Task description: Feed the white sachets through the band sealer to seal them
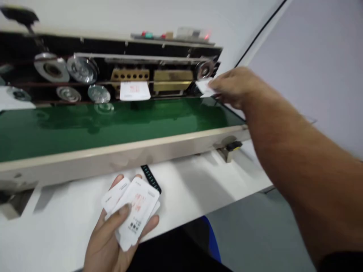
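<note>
My left hand (pixel 113 230) is closed around a fanned stack of white printed sachets (pixel 137 211), thumb on top, above the white table. The top one carries red and black print. At the right end of a band sealing machine (pixel 172 80), my right hand (pixel 231 87) pinches another white sachet (pixel 204 87) by its edge, near the end roller (pixel 204 70). A further white sachet (pixel 135 91) hangs from the belts beneath the brass block with holes, with no hand on it. My right fingertips are partly blurred.
A green conveyor belt (pixel 159 117) runs along the machine's front with a pale metal rail (pixel 127 149) below. A black ruler-like strip (pixel 150 178) lies on the white table (pixel 193 189). Something blue (pixel 213 241) shows beneath the table edge. A black-and-yellow knob (pixel 234 146) sticks out under the rail.
</note>
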`<action>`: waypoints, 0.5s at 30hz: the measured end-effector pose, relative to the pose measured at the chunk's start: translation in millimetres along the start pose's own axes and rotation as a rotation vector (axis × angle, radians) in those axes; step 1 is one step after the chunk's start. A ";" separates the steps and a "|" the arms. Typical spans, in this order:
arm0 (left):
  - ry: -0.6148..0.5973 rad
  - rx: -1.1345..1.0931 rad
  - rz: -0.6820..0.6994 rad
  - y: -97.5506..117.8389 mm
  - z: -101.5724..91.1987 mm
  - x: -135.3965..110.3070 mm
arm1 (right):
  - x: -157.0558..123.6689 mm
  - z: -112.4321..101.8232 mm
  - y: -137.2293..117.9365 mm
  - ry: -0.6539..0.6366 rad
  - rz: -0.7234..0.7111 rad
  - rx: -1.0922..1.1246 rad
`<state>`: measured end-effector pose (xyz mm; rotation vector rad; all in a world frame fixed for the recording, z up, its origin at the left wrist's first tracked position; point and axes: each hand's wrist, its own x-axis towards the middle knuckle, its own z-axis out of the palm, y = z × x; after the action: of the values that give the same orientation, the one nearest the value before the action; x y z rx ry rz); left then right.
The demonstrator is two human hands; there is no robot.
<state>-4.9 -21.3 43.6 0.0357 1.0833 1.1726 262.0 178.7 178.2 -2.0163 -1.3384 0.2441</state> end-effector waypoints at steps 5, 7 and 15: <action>0.103 -0.053 0.011 5.2 10.6 6.3 | -99.4 13.2 7.7 0.359 -0.641 -0.115; 0.079 -0.082 -0.009 4.5 8.7 10.0 | -156.5 31.6 20.5 0.173 -0.762 -0.041; -0.060 -0.087 -0.035 -5.4 -7.3 19.1 | -226.6 103.1 40.6 -0.564 -0.607 0.198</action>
<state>-6.6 -13.0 24.3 -0.0156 0.9752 1.1795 137.9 18.5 27.9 -1.3337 -2.1070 0.6599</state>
